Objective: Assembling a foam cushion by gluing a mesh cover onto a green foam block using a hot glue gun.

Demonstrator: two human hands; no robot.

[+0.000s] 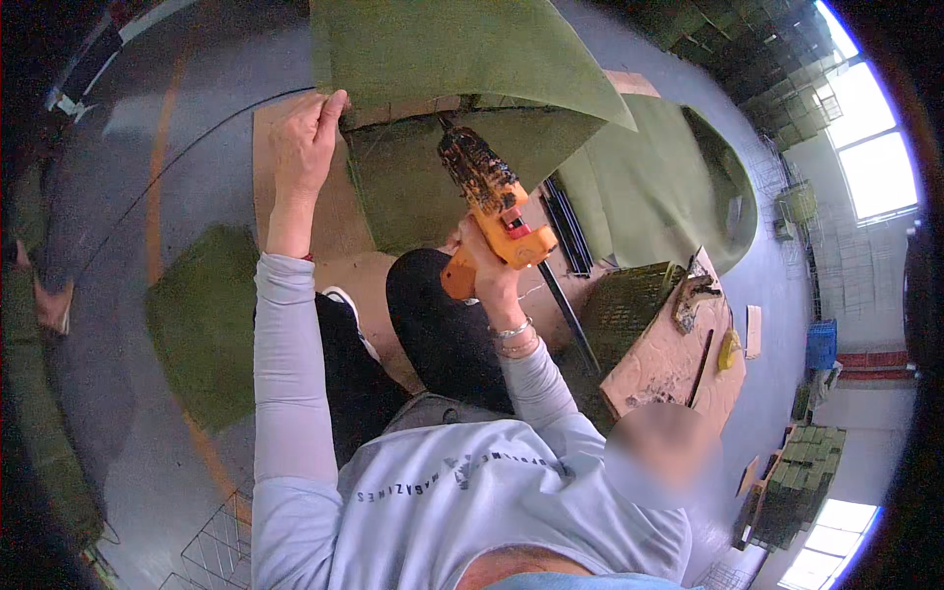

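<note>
In the head view, a seated person works with bare hands around an orange hot glue gun (492,197), which is the landmark here. The right hand (487,265) wraps firmly around its handle. The gun's front half is caked with dark residue, and its nozzle points up and away from the person. To the gun's upper left, the left hand (307,147) is closed, thumb against curled fingers, on the left edge of a raised green sheet (442,49), which spreads above the nozzle. Behind the nozzle is a second green panel (393,187), over tan cardboard (339,221) that shows left of the gun. Whether the nozzle touches either sheet cannot be told. Just right of the gun lie thin black strips (563,231), with a large curved green sheet (644,187) beyond. To its lower right, a stained cardboard piece (629,379) bears a small yellow object (729,351).
</note>
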